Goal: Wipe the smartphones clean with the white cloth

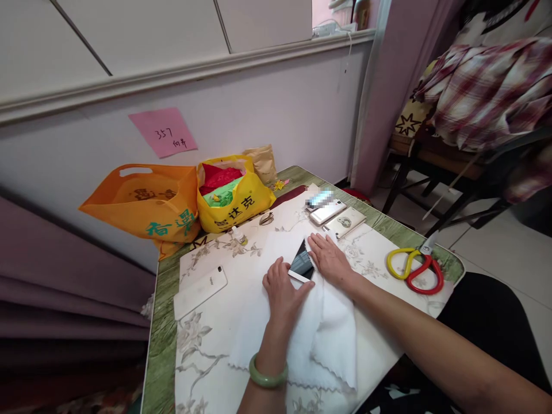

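Observation:
A white-framed smartphone (302,264) with a dark, reflective screen lies on a white cloth (332,339) with scalloped edges. My left hand (282,287) grips the phone's near end, thumb on one side and fingers on the other; a green bangle is on that wrist. Laid flat at the phone's right side, my right hand (330,259) presses on a folded-over part of the cloth, its fingers stretched out. The cloth's fold partly covers the phone's right edge.
A white phone (202,292) lies left, near a small bottle (239,236). Behind stand an orange bag (146,198) and a yellow bag (235,201). More phones (345,222) lie at the back right. Red-and-yellow scissors (416,267) rest near the right edge.

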A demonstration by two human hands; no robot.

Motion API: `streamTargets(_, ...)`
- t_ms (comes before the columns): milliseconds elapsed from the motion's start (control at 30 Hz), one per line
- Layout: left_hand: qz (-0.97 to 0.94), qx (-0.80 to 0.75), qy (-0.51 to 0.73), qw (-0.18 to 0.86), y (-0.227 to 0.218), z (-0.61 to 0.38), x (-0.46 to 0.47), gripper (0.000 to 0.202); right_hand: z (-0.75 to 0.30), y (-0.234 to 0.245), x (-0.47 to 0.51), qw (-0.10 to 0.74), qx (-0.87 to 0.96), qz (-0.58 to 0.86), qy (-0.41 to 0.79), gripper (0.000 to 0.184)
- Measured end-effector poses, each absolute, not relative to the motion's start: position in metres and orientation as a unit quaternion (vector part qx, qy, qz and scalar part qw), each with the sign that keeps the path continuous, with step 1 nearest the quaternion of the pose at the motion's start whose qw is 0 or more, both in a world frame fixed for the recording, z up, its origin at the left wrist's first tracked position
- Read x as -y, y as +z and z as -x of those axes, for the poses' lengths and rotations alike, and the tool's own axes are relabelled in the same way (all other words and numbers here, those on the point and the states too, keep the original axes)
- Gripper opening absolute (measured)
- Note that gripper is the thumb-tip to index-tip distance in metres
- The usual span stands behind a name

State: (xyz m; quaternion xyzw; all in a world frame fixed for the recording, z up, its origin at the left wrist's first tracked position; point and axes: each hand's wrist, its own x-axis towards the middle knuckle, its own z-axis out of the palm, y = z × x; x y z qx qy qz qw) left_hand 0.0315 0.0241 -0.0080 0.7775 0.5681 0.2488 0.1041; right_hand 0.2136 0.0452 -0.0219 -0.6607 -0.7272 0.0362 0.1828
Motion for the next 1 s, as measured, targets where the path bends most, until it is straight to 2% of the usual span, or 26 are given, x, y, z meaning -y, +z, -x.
streamTargets(233, -0.765, -0.578, 0.264, 0.107, -0.008, -0.033, -0.024, 0.059, -0.211, -0.014, -0.008, 0.199, 0.773, 0.601, 0.026, 0.045)
streamTargets(533, -0.758, -0.584, 0.257, 0.136, -0.006, -0.032, -0.023, 0.042, -0.205, 0.010, 0.013, 0.193, 0.856, 0.456, 0.151, 0.045)
streamTargets(800, -0.766, -0.582, 0.248, 0.119, -0.009, -0.032, -0.024, 0.038, -0.194, 0.003, -0.019, 0.151, 0.833, 0.515, 0.133, 0.065)
streamTargets(1000, -0.760, -0.584, 0.264, 0.110, -0.011, -0.034, -0.024, 0.056, -0.203, -0.005, -0.038, 0.143, 0.792, 0.586, 0.101, 0.071)
